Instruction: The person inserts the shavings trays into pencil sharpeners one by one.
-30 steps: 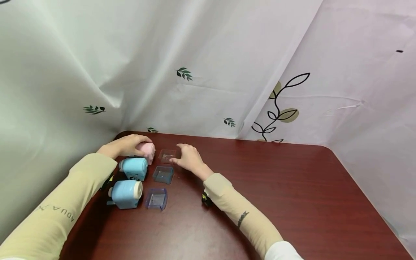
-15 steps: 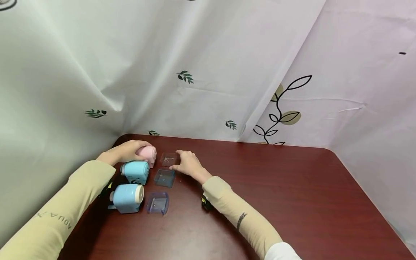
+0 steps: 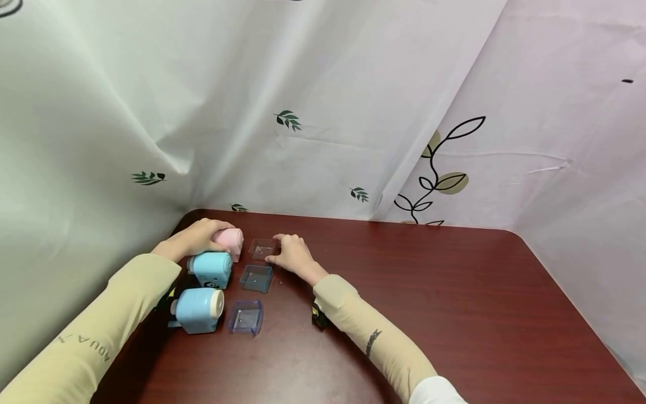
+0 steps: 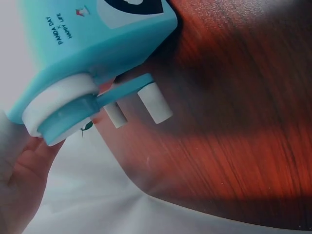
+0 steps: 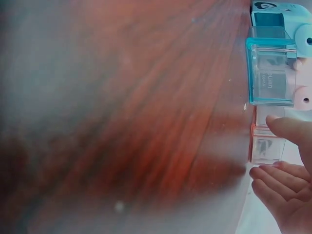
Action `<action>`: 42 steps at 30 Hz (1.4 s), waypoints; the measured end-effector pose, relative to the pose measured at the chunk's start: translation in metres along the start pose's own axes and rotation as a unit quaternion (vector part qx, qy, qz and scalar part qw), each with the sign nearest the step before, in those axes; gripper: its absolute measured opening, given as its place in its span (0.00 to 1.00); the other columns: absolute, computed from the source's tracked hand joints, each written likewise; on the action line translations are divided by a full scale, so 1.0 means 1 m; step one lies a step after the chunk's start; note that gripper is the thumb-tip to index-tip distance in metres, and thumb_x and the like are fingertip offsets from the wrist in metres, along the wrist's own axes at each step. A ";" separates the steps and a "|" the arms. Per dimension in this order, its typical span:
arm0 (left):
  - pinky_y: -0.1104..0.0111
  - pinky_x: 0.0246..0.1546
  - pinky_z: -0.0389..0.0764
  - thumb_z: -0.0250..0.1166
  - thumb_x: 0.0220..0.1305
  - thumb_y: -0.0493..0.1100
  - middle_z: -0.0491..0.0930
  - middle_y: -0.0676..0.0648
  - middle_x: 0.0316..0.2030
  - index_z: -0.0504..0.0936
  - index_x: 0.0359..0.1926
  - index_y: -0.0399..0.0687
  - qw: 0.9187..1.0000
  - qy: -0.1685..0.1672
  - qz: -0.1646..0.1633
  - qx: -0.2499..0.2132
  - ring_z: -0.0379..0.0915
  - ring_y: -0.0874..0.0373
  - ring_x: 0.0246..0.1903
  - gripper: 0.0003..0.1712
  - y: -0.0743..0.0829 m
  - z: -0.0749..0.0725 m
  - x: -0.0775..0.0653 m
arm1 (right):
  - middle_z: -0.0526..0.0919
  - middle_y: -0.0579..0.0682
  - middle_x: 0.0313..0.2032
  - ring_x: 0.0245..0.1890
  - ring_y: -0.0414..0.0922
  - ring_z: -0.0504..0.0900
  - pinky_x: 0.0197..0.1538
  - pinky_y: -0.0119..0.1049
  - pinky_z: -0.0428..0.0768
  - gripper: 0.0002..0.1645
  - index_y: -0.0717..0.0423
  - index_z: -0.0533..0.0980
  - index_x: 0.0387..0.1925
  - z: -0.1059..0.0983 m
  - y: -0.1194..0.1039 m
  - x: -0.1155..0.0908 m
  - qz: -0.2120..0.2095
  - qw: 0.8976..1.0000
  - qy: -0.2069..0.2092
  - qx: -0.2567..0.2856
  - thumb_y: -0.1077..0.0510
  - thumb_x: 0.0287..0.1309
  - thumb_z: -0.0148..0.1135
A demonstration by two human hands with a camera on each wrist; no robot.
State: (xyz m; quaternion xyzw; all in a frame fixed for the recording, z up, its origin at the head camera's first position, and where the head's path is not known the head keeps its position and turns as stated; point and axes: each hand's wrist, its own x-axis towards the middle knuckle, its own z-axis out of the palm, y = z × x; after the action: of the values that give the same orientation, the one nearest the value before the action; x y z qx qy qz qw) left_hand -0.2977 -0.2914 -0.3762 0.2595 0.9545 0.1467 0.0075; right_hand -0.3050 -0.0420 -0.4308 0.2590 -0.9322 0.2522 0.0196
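Observation:
My left hand (image 3: 194, 237) grips a pink pencil sharpener (image 3: 230, 241) at the far left of the table. My right hand (image 3: 295, 257) has its thumb and fingertips at opposite sides of a clear pink-edged shavings drawer (image 3: 261, 247), which lies in front of that sharpener. In the right wrist view the thumb overlaps one edge of the drawer (image 5: 267, 148) and the fingertips meet the other. A turquoise sharpener (image 4: 112, 44) with a crank handle (image 4: 155, 103) and panda print stands close to my left wrist. Its near neighbour is a light blue sharpener (image 3: 198, 310) with a cream end.
A blue-tinted clear drawer (image 3: 255, 279) lies before the turquoise sharpener. Another, purple-edged drawer (image 3: 245, 317) lies before the light blue one. The dark red-brown table (image 3: 429, 303) extends rightward. A white patterned curtain (image 3: 323, 157) borders the table at the back and sides.
The head view has tilted slightly, shifting everything down. My right thumb and fingertips have drawn a little closer around the pink-edged drawer. My left hand keeps hold of the pink sharpener.

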 end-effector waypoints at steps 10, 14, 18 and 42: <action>0.56 0.34 0.75 0.72 0.45 0.44 0.79 0.39 0.40 0.77 0.47 0.36 1.000 0.000 0.011 0.006 0.72 0.50 0.33 0.27 -0.001 0.001 0.004 | 0.83 0.46 0.36 0.34 0.36 0.78 0.37 0.27 0.76 0.29 0.55 0.75 0.48 0.001 0.000 0.004 0.013 1.000 -0.003 0.013 0.46 0.44 0.69; 0.57 0.33 0.75 0.72 0.44 0.42 0.80 0.39 0.40 0.77 0.47 0.36 1.000 -0.007 0.008 0.003 0.72 0.50 0.34 0.27 -0.001 -0.002 0.006 | 0.82 0.46 0.37 0.36 0.36 0.78 0.39 0.28 0.76 0.29 0.54 0.75 0.48 0.001 0.000 0.005 0.026 0.999 -0.006 0.029 0.47 0.43 0.70; 0.57 0.33 0.75 0.71 0.45 0.42 0.79 0.38 0.40 0.77 0.48 0.36 1.000 -0.015 0.003 -0.002 0.72 0.50 0.34 0.27 -0.001 -0.003 0.007 | 0.83 0.46 0.37 0.35 0.36 0.78 0.38 0.27 0.76 0.28 0.54 0.76 0.47 -0.001 0.001 0.006 0.027 0.999 -0.003 0.032 0.47 0.42 0.70; 0.56 0.34 0.75 0.72 0.44 0.45 0.80 0.39 0.40 0.78 0.48 0.37 1.000 -0.012 0.004 0.004 0.73 0.50 0.34 0.29 -0.002 -0.001 0.007 | 0.82 0.46 0.38 0.33 0.36 0.78 0.34 0.25 0.75 0.30 0.54 0.76 0.48 0.007 -0.016 0.024 0.002 1.000 -0.017 0.013 0.45 0.43 0.70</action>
State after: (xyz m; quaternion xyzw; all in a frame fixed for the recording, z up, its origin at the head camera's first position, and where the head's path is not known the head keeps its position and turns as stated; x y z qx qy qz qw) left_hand -0.3054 -0.2901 -0.3753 0.2650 0.9539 0.1398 0.0170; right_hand -0.3168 -0.0684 -0.4253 0.2615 -0.9294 0.2603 0.0000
